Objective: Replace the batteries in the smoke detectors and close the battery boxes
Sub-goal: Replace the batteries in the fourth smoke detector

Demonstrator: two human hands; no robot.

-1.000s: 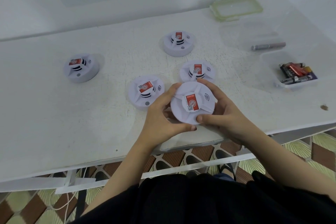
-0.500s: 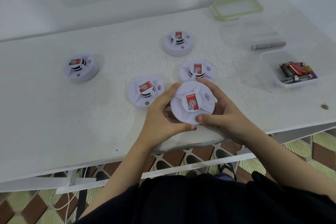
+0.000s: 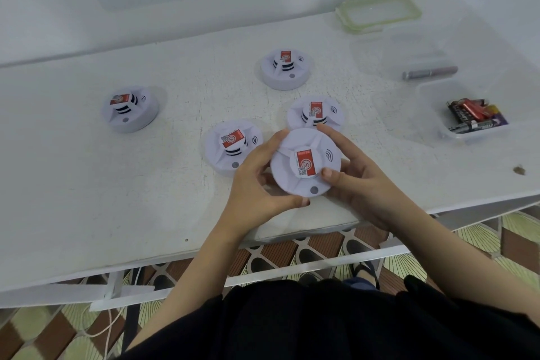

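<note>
A round white smoke detector (image 3: 295,181) with a red label is held face up just above the table's front edge. My left hand (image 3: 257,187) grips its left rim, thumb under the near side. My right hand (image 3: 359,181) grips the right rim, with the thumb on the raised middle and the forefinger over the far edge. Several more white detectors lie on the table: one at the left (image 3: 130,109), one beside my left hand (image 3: 226,149), one behind the held one (image 3: 315,112) and one further back (image 3: 286,69). The undersides and battery boxes are hidden.
A clear tray (image 3: 432,93) at the right holds several batteries (image 3: 473,117). A clear box behind it holds one grey battery (image 3: 429,72). A green-rimmed lid (image 3: 380,12) lies at the back right. The white table (image 3: 87,184) ends close to my body; a tiled floor shows below.
The held detector has turned a little in my hands; its small grey button now shows at the near edge. My right thumb has moved from the rim onto the raised middle.
</note>
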